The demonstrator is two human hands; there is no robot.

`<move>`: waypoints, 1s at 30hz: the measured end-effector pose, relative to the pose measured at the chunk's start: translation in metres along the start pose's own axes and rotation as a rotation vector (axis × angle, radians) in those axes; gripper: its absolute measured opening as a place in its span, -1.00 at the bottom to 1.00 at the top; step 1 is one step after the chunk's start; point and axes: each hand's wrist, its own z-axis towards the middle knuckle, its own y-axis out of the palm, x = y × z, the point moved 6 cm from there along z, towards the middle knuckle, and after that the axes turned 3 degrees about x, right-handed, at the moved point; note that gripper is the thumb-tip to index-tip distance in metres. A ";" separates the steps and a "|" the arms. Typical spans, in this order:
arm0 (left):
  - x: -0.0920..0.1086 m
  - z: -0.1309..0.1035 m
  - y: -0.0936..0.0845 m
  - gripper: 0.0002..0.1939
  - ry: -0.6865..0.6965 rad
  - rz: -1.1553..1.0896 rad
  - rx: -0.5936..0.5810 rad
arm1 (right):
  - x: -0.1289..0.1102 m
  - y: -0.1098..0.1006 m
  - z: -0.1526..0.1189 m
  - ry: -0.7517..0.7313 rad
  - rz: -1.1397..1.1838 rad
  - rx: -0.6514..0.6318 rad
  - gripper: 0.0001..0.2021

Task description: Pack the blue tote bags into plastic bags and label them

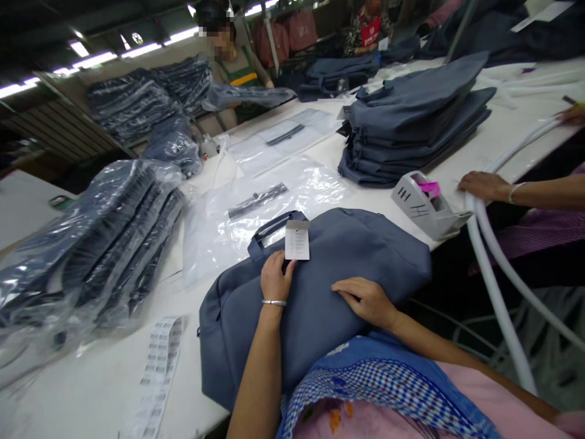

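Note:
A blue-grey bag [320, 292] lies flat at the table's near edge, its handle [269, 230] toward the far side. A white paper tag [297, 242] rests on the bag beside the handle. My left hand [276, 277], with a bangle at the wrist, lies on the bag, its fingertips at the tag's lower left corner and the thumb apart from the fingers. My right hand [365, 299] rests on the bag's middle, fingers together and thumb near them; whether anything is between them is hidden.
Plastic-wrapped bags [114, 231] are stacked at left, near a label strip [159, 366]. Clear plastic bags [260, 213] lie beyond. Unwrapped bags [406, 128] and a tape dispenser [425, 207] stand at right. Another person's hand [487, 185] holds white tubing [498, 292]. Other people stand behind.

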 end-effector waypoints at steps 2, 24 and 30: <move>0.006 -0.005 0.000 -0.61 0.080 0.149 -0.040 | -0.002 0.000 0.000 -0.014 -0.015 0.006 -0.78; 0.012 -0.035 -0.003 -0.61 0.204 0.746 0.070 | -0.001 -0.001 -0.005 -0.090 -0.097 0.036 -0.77; 0.009 -0.033 -0.006 -0.69 0.158 0.781 0.081 | 0.008 0.003 -0.010 -0.110 -0.117 0.036 -0.79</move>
